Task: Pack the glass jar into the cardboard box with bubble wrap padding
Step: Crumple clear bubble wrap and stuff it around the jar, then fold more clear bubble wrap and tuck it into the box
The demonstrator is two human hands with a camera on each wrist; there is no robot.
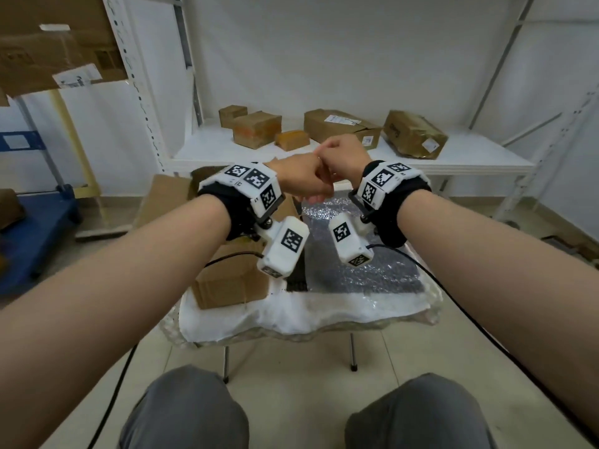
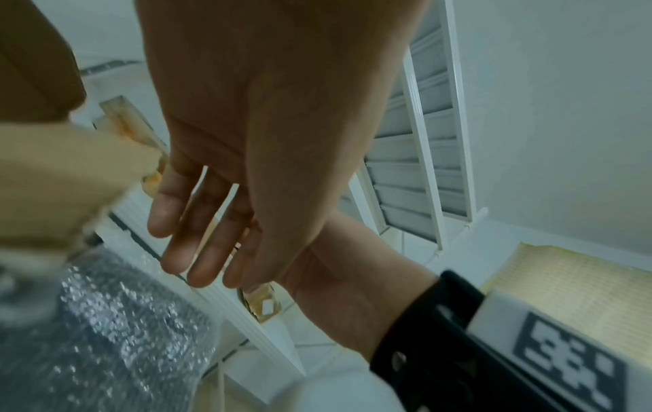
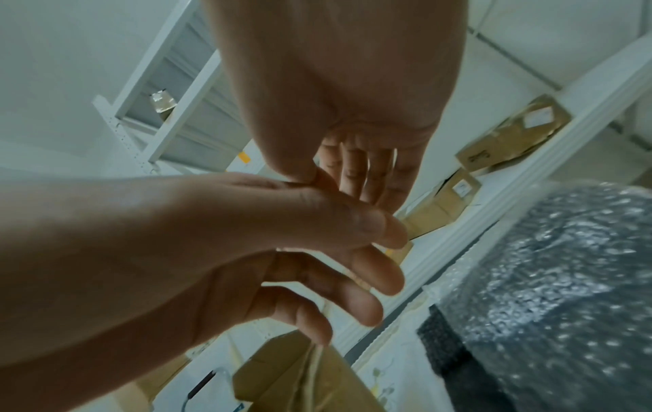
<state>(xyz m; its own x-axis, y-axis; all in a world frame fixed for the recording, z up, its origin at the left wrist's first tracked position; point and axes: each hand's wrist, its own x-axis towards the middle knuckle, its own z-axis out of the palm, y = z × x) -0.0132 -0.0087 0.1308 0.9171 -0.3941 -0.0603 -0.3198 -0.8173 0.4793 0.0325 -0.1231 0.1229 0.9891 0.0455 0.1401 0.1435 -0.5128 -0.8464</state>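
Left hand (image 1: 301, 179) and right hand (image 1: 343, 153): both grips empty, fingers loose, touching above bench (image 1: 291, 322) | cardboard box (image 1: 230, 280): brown, left edge, contents hidden | bubble wrap (image 1: 366, 270): dimpled clear sheet, right half | glass jar: cannot tell.

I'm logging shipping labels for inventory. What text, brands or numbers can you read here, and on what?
None can be read.
White labels on the shelf boxes: too small and blurred.
Label on the upper left box: blurred.
Wrist camera tags: black-and-white square patterns; the small print beside them is illegible.
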